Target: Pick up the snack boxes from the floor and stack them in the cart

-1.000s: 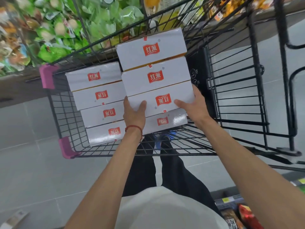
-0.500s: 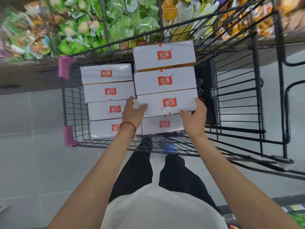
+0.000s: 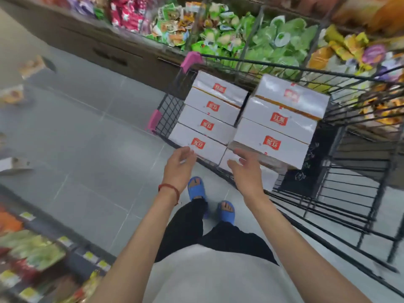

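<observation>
Both of your hands were released and held nothing. Your left hand (image 3: pixel 178 165), with a red string bracelet (image 3: pixel 170 189) at its wrist, hung with its fingers loosely spread just before the near end of the black wire cart (image 3: pixel 169 110). Its fingertips lay against the edge of the lowest box in view, though I cannot tell whether they touched it. Your right hand (image 3: pixel 246 169) was likewise slack, palm turned inward, in front of the bottom box of the other pile and partly hiding it.

The white snack boxes with red labels stood inside the cart in two piles side by side. The left stack (image 3: pixel 209 119) showed four boxes and the right stack (image 3: pixel 282 121) rose a little higher. Pink corner guards (image 3: pixel 193 61) capped the cart's far left corner.

More boxes lay on the grey tiled floor (image 3: pixel 87 138) well off to your left. One box on the floor (image 3: pixel 15 164) was nearest, and two more beyond it were blurred. Your feet in blue sandals (image 3: pixel 196 189) stood near the cart. Bins of green snack packets (image 3: pixel 273 44) ran behind it.
</observation>
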